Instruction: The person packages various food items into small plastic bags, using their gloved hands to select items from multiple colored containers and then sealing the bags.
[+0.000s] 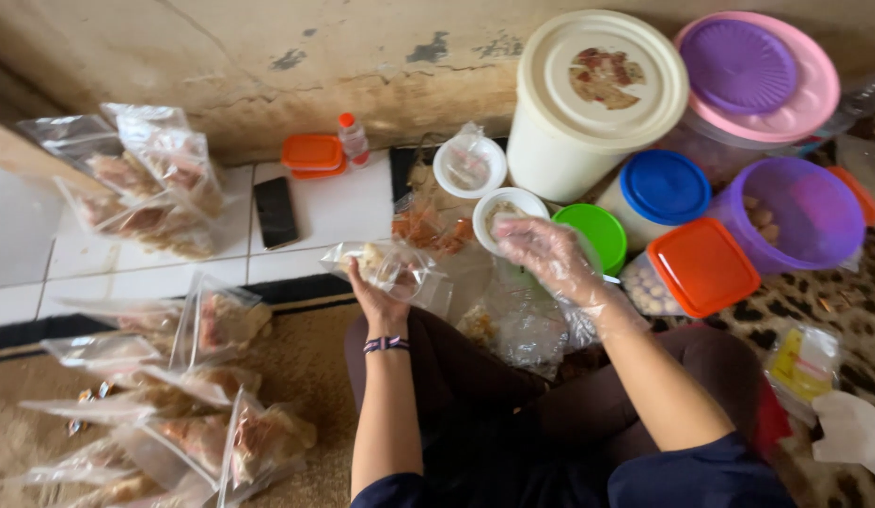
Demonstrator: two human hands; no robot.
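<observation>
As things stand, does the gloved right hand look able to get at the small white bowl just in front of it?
Probably yes: the gloved right hand hovers right at the small white bowl, whose open top has nothing over it.

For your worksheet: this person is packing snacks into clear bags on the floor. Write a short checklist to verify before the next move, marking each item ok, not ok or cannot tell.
1. Left hand grips the clear bag: ok.
2. Bag mouth open towards the right hand: cannot tell.
3. Right hand wears a clear plastic glove: ok.
4. Right hand is over the small white bowl: ok.
5. Food pinched in the right hand: cannot tell.
6. Filled bags lie apart on the left, out of the way of the hands: ok.
</observation>
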